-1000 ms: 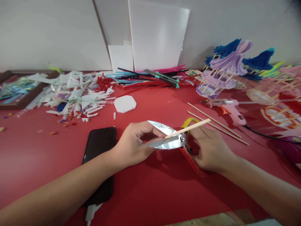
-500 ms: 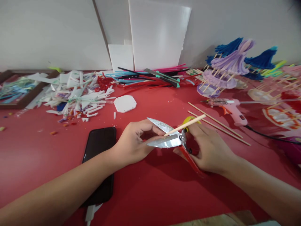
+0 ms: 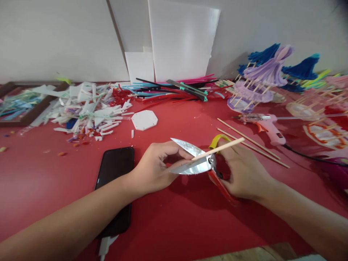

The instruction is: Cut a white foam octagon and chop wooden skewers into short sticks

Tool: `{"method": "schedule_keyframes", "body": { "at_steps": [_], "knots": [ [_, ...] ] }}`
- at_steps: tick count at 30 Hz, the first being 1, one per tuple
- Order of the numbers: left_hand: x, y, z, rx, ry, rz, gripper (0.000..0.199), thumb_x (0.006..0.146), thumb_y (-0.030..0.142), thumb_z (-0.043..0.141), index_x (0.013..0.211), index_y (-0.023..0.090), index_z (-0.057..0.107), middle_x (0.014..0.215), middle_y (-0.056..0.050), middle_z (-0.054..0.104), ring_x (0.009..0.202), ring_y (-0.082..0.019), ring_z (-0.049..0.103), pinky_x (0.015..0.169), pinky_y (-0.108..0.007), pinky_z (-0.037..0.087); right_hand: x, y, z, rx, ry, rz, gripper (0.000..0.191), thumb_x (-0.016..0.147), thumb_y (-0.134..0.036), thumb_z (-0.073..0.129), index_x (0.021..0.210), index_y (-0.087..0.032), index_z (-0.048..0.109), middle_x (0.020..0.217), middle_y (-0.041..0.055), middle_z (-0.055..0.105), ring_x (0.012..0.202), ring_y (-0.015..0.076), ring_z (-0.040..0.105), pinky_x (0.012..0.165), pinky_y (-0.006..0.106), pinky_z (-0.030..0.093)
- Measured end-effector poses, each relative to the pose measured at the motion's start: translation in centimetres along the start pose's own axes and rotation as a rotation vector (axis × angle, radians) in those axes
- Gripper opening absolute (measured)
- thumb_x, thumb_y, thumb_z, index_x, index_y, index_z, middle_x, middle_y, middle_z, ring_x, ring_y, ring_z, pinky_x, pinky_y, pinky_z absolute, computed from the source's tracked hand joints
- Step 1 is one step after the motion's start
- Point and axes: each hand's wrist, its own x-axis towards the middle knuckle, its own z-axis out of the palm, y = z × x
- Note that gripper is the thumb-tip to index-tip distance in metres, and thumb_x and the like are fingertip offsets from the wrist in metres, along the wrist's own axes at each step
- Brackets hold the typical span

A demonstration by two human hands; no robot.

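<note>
My left hand [image 3: 160,165] pinches one end of a thin wooden stick [image 3: 227,146] between thumb and fingers. The stick slants up to the right and lies between the spread blades of a pair of scissors [image 3: 194,167], close to their pivot. My right hand [image 3: 241,168] is wrapped round the scissors' handles, one red and one yellow. Behind my right hand, two long wooden sticks [image 3: 248,145] lie on the red table. A white octagonal plate [image 3: 144,120] with small holes along its rim lies beyond my left hand.
A black phone [image 3: 115,181] lies left of my hands. White scraps [image 3: 89,108] are heaped at the back left. A green cutter [image 3: 190,90] rests on coloured pipe cleaners. On the right are a pink glue gun [image 3: 268,127] with its cord and a purple fuzzy-roofed model [image 3: 255,79].
The stick has shifted slightly to the right and its free end now reaches farther over my right hand. The scissors' handles have spread somewhat wider, with the blades still apart.
</note>
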Motion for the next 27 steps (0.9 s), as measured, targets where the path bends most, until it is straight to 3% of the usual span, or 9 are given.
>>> {"method": "schedule_keyframes", "body": {
  "at_steps": [7, 12, 22, 27],
  "knots": [
    [-0.04, 0.01, 0.1, 0.002, 0.017, 0.002, 0.0, 0.077, 0.014, 0.069, 0.076, 0.014, 0.069, 0.08, -0.009, 0.074, 0.071, -0.016, 0.07, 0.065, -0.023, 0.057, -0.27, 0.04, 0.21, -0.012, 0.036, -0.028, 0.013, 0.071, -0.031, 0.05, 0.081, -0.022, 0.047, 0.071, 0.007, 0.061, 0.063, 0.0237, 0.058, 0.055, 0.035, 0.043],
    [-0.08, -0.03, 0.02, -0.018, 0.001, -0.012, 0.001, 0.077, 0.013, 0.068, 0.077, 0.014, 0.069, 0.079, -0.008, 0.073, 0.07, -0.014, 0.07, 0.064, -0.021, 0.056, -0.47, 0.01, 0.33, -0.015, 0.043, -0.017, 0.017, 0.071, -0.029, 0.05, 0.086, -0.022, 0.051, 0.066, 0.0049, 0.059, 0.06, 0.0229, 0.056, 0.054, 0.034, 0.041],
    [0.05, 0.35, 0.11, -0.099, -0.013, -0.105, 0.007, 0.079, 0.013, 0.065, 0.073, 0.013, 0.069, 0.074, -0.008, 0.075, 0.064, -0.014, 0.07, 0.058, -0.019, 0.055, -0.22, 0.06, -0.02, 0.03, 0.055, -0.056, 0.016, 0.074, -0.032, 0.05, 0.084, -0.022, 0.044, 0.072, 0.0058, 0.059, 0.062, 0.0212, 0.055, 0.054, 0.031, 0.04],
    [0.03, 0.3, 0.07, -0.022, -0.035, -0.012, 0.01, 0.082, 0.017, 0.064, 0.075, 0.014, 0.07, 0.07, -0.006, 0.074, 0.058, -0.011, 0.066, 0.052, -0.017, 0.051, 0.18, -0.21, -0.2, 0.042, 0.081, -0.076, 0.016, 0.072, -0.033, 0.049, 0.079, -0.024, 0.037, 0.067, 0.0012, 0.05, 0.054, 0.0171, 0.044, 0.05, 0.029, 0.031]
  ]
}}
